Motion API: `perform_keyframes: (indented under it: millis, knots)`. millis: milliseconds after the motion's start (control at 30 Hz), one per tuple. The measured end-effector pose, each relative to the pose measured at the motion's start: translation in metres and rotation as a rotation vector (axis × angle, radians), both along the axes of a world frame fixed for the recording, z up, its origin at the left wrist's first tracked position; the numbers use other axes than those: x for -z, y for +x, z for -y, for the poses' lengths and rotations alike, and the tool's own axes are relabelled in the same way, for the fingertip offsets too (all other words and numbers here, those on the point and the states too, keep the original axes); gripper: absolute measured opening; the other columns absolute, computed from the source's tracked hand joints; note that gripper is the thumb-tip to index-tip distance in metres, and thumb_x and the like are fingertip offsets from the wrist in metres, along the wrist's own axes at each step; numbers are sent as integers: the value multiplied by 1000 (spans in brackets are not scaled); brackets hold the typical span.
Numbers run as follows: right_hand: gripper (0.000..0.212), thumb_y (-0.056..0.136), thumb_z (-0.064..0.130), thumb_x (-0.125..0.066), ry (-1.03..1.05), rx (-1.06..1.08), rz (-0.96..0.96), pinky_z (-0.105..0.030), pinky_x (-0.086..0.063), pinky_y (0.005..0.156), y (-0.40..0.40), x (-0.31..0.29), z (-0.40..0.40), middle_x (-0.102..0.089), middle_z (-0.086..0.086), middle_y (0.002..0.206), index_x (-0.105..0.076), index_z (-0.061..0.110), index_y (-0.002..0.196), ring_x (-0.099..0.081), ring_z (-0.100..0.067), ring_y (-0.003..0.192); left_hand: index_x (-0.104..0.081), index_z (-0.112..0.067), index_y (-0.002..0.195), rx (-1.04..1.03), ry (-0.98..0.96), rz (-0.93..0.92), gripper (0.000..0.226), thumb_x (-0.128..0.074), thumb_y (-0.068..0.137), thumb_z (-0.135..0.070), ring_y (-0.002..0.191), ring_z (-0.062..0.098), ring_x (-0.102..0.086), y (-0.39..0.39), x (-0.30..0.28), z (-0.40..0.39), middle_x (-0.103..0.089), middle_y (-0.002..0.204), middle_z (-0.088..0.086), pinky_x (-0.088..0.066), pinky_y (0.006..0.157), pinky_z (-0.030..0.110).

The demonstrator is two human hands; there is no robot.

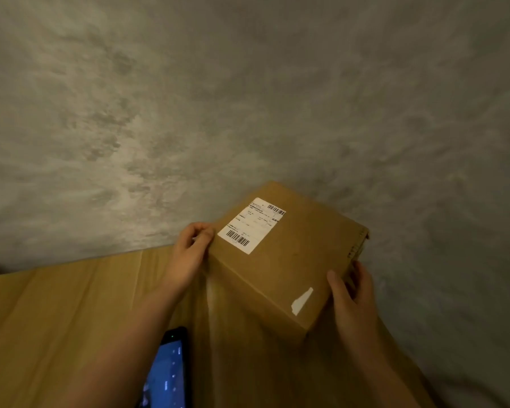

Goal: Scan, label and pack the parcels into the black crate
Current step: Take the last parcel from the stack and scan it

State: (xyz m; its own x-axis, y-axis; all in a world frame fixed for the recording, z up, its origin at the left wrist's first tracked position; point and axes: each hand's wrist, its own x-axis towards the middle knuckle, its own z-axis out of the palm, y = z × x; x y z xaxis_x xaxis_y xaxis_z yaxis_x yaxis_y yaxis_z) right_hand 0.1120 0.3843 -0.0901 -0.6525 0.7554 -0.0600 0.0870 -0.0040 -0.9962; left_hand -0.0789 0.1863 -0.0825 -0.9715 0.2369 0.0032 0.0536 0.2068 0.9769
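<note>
Parcel first: a flat brown cardboard box sits right of centre, turned at an angle, its far corner reaching out over the mottled grey concrete floor and its near part over a large sheet of flattened brown cardboard that fills the near left of the view. A white shipping label with two barcodes is stuck on the box's top face toward the far left corner, and a torn strip of white tape lies near its near right edge. The left hand grips the box's left corner, fingers curled round the edge just beside the label. The right hand holds the right side, thumb lying on the top face and fingers wrapped down the side. Whether the box rests on the cardboard or is lifted slightly is hard to tell in the dim light. A black smartphone with a lit blue screen lies on the cardboard at the near edge, under the left forearm.
</note>
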Motion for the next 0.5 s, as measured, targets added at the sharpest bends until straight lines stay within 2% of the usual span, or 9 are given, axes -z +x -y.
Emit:
perform_keyframes:
  millis: [100,200,267,367,500]
  knots:
    - [58,94,32,-58,4,-72,-4,-14,-43,64,-2,-8,19,-51,7,130,-34,28,146,-54,4,92,-61,-18,98,-51,96,-8,13,-49,101,-24,81,14,-51,14,-5,41,-60,88,-7,-39,66,28]
    - [55,95,29,-58,20,-148,13,-8,-46,53,-13,-15,45,-54,0,129,-36,21,145,-54,4,89,-62,-22,110,-97,112,-27,19,-45,103,-25,80,12,-55,26,-13,84,-64,92,-11,-39,63,25]
    - [52,94,28,-59,32,-184,8,-9,-45,55,-25,-19,67,-55,-1,128,-40,19,142,-54,5,87,-62,-33,122,-137,102,-42,26,-44,103,-29,91,3,-60,34,-19,116,-65,107,-17,-42,70,21]
    - [54,91,36,-61,47,-280,-3,-19,-48,66,-45,-23,105,-55,6,126,-41,27,140,-57,0,95,-63,-41,119,-199,112,-64,28,-42,104,-31,99,-3,-61,40,-22,167,-68,108,-20,-45,74,17]
    - [50,93,39,-58,152,-394,41,-23,-46,67,-79,-29,158,-56,7,126,-43,32,140,-57,-5,99,-63,-31,124,-287,83,-67,30,-40,105,-26,100,-1,-63,45,-13,242,-68,113,-13,-49,78,15]
